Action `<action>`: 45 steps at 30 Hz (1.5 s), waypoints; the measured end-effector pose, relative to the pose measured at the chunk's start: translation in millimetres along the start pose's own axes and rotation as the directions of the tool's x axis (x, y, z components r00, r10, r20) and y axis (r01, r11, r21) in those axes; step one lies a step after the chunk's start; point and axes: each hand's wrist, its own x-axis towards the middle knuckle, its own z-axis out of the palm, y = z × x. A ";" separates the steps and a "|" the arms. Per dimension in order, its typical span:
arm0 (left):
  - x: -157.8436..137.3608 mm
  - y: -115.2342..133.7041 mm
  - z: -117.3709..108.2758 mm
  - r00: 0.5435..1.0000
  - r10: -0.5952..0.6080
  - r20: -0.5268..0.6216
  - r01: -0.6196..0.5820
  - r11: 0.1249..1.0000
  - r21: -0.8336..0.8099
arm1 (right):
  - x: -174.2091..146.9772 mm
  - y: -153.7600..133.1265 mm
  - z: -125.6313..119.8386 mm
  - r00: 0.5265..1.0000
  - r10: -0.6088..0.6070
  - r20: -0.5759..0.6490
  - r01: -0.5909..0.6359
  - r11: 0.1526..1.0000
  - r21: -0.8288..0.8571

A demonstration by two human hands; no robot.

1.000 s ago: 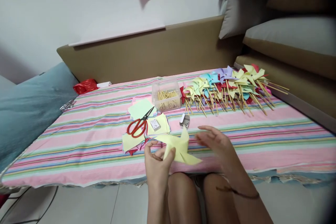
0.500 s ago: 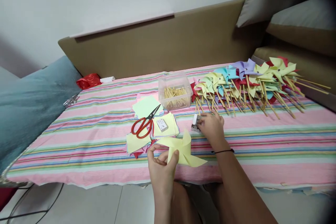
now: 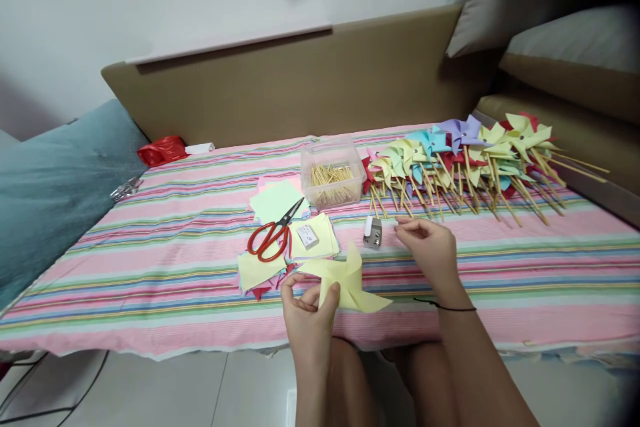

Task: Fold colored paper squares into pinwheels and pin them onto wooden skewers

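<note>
My left hand [image 3: 311,303] pinches a pale yellow paper pinwheel [image 3: 345,281] between thumb and fingers, near the front edge of the cloth. Its blades are folded in to the centre, and no stick is on it. My right hand [image 3: 431,247] hovers to the right of a small open box [image 3: 373,233] with a white flap and shiny bits inside. Thumb and fingertips are pressed together there; whatever they hold is too small to make out. Red-handled scissors [image 3: 273,235] lie across paper sheets to the left, beside a small white box [image 3: 307,236].
A clear plastic tub [image 3: 334,177] of short wooden sticks stands behind the paper stacks [image 3: 277,201]. Finished pinwheels on sticks [image 3: 463,132] are heaped at the right. A red plastic bag [image 3: 163,150] lies far left by a blue cushion [image 3: 70,193]. Striped cloth [image 3: 175,293] covers the surface.
My right hand has pulled back rightward from the small open box, leaving it on the cloth with its contents showing. My left hand still holds the yellow pinwheel in nearly the same place.
</note>
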 end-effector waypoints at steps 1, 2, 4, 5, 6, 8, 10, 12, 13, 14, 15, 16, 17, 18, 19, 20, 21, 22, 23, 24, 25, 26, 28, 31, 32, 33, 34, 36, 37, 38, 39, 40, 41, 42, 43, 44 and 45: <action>-4.3 0.6 -1.8 1.000 0.001 0.005 -0.001 1.000 -0.008 | -6.7 -4.0 -5.6 0.998 0.057 -0.019 -0.054 0.991 0.124; -9.3 1.6 -3.7 1.000 0.001 0.006 -0.001 1.000 -0.019 | -14.4 -8.4 -10.9 0.995 0.096 -0.027 -0.088 0.969 0.229; -21.1 4.7 -8.1 1.000 -0.004 0.014 0.004 0.999 -0.052 | -32.8 -18.9 -21.2 0.988 0.147 -0.038 -0.122 0.919 0.376; -27.8 6.7 -10.6 1.000 -0.010 0.022 0.011 0.998 -0.067 | -43.1 -24.9 -26.2 0.985 0.168 -0.039 -0.136 0.897 0.421; -34.8 8.9 -13.3 0.999 -0.015 0.032 0.018 0.997 -0.077 | -54.1 -31.4 -31.4 0.982 0.187 -0.036 -0.151 0.878 0.454; -49.5 13.5 -18.6 0.999 -0.018 0.049 0.022 0.996 -0.081 | -77.2 -46.3 -42.0 0.977 0.214 -0.005 -0.184 0.852 0.490; -64.3 18.4 -23.4 0.999 0.002 0.050 0.002 0.996 -0.084 | -100.8 -63.3 -52.5 0.974 0.223 0.047 -0.216 0.840 0.498; -78.6 23.6 -27.4 0.999 0.031 0.041 -0.027 0.995 -0.092 | -123.5 -81.5 -62.3 0.974 0.211 0.087 -0.225 0.827 0.515; -85.3 26.4 -29.2 0.998 0.043 0.035 -0.040 0.995 -0.094 | -134.1 -90.6 -66.6 0.975 0.198 0.097 -0.219 0.819 0.531; -91.9 29.3 -30.6 0.998 0.056 0.027 -0.053 0.994 -0.093 | -144.2 -99.3 -70.6 0.978 0.183 0.101 -0.208 0.810 0.548; -98.2 32.3 -31.8 0.998 0.067 0.021 -0.065 0.994 -0.090 | -153.6 -107.4 -74.2 0.982 0.163 0.098 -0.190 0.804 0.563; -104.4 35.4 -32.6 0.997 0.080 0.016 -0.079 0.993 -0.088 | -162.4 -114.8 -77.4 0.987 0.139 0.087 -0.163 0.804 0.572; -110.4 38.6 -33.0 0.996 0.092 0.014 -0.091 0.992 -0.088 | -170.6 -121.3 -80.0 0.992 0.106 0.071 -0.127 0.810 0.573; -116.5 41.6 -33.0 0.995 0.103 0.012 -0.101 0.991 -0.090 | -178.2 -126.8 -82.3 0.997 0.063 0.051 -0.080 0.819 0.568; -122.4 44.6 -32.8 0.994 0.112 0.008 -0.111 0.989 -0.096 | -185.4 -131.3 -84.1 0.999 0.018 0.035 -0.035 0.832 0.553; -128.2 47.4 -32.3 0.993 0.119 0.003 -0.118 0.988 -0.103 | -192.0 -134.8 -85.4 0.999 -0.026 0.034 0.004 0.848 0.530; -133.6 49.9 -31.7 0.992 0.125 -0.007 -0.125 0.986 -0.111 | -198.0 -137.3 -86.4 0.996 -0.071 0.052 0.035 0.866 0.500; -138.6 52.3 -31.3 0.991 0.130 -0.017 -0.131 0.984 -0.119 | -203.4 -138.8 -87.0 0.990 -0.112 0.086 0.059 0.883 0.465; -143.1 54.3 -31.2 0.991 0.133 -0.022 -0.135 0.983 -0.128 | -207.9 -139.5 -87.3 0.981 -0.145 0.130 0.076 0.901 0.427; -146.9 56.1 -31.4 0.991 0.132 -0.019 -0.133 0.982 -0.134 | -211.6 -139.4 -87.6 0.970 -0.169 0.177 0.089 0.917 0.389; -149.9 57.6 -32.0 0.992 0.129 -0.007 -0.129 0.982 -0.136 | -214.2 -138.9 -87.8 0.958 -0.187 0.216 0.102 0.930 0.354; -152.2 58.8 -32.8 0.992 0.125 0.009 -0.123 0.983 -0.136 | -215.8 -137.9 -88.1 0.950 -0.202 0.238 0.118 0.938 0.326; -154.5 59.9 -34.9 0.992 0.122 0.039 -0.116 0.985 -0.128 | -215.9 -135.7 -88.9 0.943 -0.221 0.249 0.145 0.946 0.290; -153.1 56.5 -36.0 0.991 0.118 0.070 -0.109 0.987 -0.116 | -211.0 -131.5 -90.3 0.927 -0.297 0.228 0.218 0.923 0.316; -151.7 53.8 -35.6 0.990 0.124 0.072 -0.114 0.986 -0.124 | -209.1 -129.6 -90.4 0.919 -0.323 0.226 0.237 0.911 0.339; -150.0 50.4 -34.9 0.988 0.133 0.074 -0.122 0.983 -0.137 | -207.6 -127.2 -90.2 0.912 -0.342 0.228 0.247 0.899 0.361; -148.4 46.6 -34.1 0.987 0.145 0.075 -0.133 0.979 -0.153 | -206.6 -124.3 -89.9 0.910 -0.346 0.230 0.244 0.894 0.376; -145.7 39.0 -32.5 0.982 0.173 0.078 -0.158 0.972 -0.172 | -206.6 -117.7 -88.9 0.926 -0.300 0.229 0.199 0.904 0.379; -145.0 35.9 -31.9 0.980 0.180 0.087 -0.164 0.972 -0.168 | -207.3 -114.4 -88.5 0.939 -0.262 0.222 0.167 0.913 0.373; -144.6 33.6 -31.6 0.978 0.180 0.103 -0.163 0.974 -0.155 | -208.1 -111.5 -88.2 0.951 -0.225 0.211 0.136 0.920 0.366; -144.7 32.2 -31.4 0.977 0.180 0.112 -0.164 0.976 -0.140 | -208.8 -109.0 -88.1 0.960 -0.193 0.202 0.110 0.926 0.363; -145.0 31.8 -31.3 0.976 0.179 0.122 -0.164 0.978 -0.126 | -209.1 -107.2 -88.2 0.965 -0.171 0.198 0.090 0.927 0.363; -145.5 32.0 -31.3 0.976 0.177 0.131 -0.162 0.980 -0.114 | -209.0 -105.9 -88.4 0.966 -0.166 0.199 0.083 0.926 0.368; -146.1 32.8 -31.3 0.975 0.174 0.138 -0.160 0.981 -0.106 | -208.4 -105.2 -88.6 0.964 -0.171 0.204 0.085 0.923 0.376; -146.7 33.8 -31.2 0.974 0.171 0.145 -0.157 0.982 -0.103 | -207.4 -104.8 -88.8 0.960 -0.185 0.209 0.093 0.918 0.386; -147.3 34.8 -31.0 0.974 0.169 0.152 -0.154 0.983 -0.104 | -206.3 -104.7 -88.9 0.955 -0.207 0.212 0.109 0.912 0.396; -147.9 35.6 -30.7 0.973 0.166 0.158 -0.150 0.983 -0.107 | -205.1 -104.8 -88.9 0.950 -0.229 0.214 0.127 0.906 0.405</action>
